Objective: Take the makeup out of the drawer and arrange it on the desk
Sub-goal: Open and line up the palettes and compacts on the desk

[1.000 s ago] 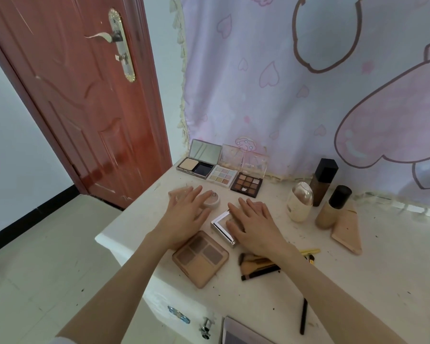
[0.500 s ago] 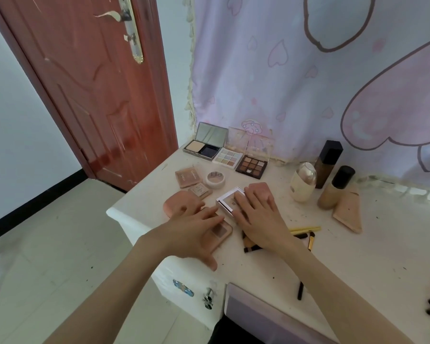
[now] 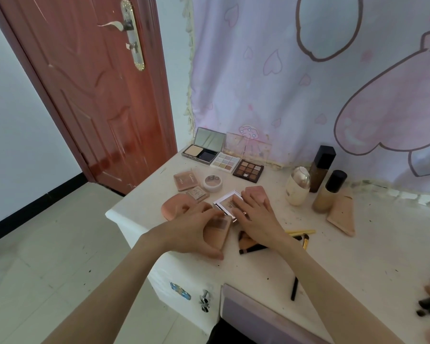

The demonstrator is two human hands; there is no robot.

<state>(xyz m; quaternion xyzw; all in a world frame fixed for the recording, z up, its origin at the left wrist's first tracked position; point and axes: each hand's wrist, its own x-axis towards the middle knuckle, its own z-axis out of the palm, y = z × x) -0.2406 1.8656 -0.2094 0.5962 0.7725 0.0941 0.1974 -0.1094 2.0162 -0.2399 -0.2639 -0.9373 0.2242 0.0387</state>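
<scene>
My left hand (image 3: 191, 232) grips a beige contour palette (image 3: 219, 228) near the desk's front left edge, thumb under its near side and fingers over its far side. My right hand (image 3: 256, 214) lies flat with straight fingers on a white square compact (image 3: 225, 202) and touches a pink compact (image 3: 255, 192) behind it. A pink oval compact (image 3: 171, 207), a small square pan (image 3: 196, 193), a round jar (image 3: 212, 182) and a pink blush (image 3: 185, 180) lie to the left. Three open palettes (image 3: 248, 171) stand along the back.
Bottles (image 3: 297, 187) and a beige tube (image 3: 341, 214) stand at the right. Brushes (image 3: 252, 248) and a black pencil (image 3: 294, 289) lie in front of my right hand. The lilac drawer (image 3: 246, 309) is open below the white desk (image 3: 358, 256). A red door (image 3: 97, 95) is at the left.
My left hand came back from the round jar to the beige palette and took hold of it. My right hand stayed on the white compact.
</scene>
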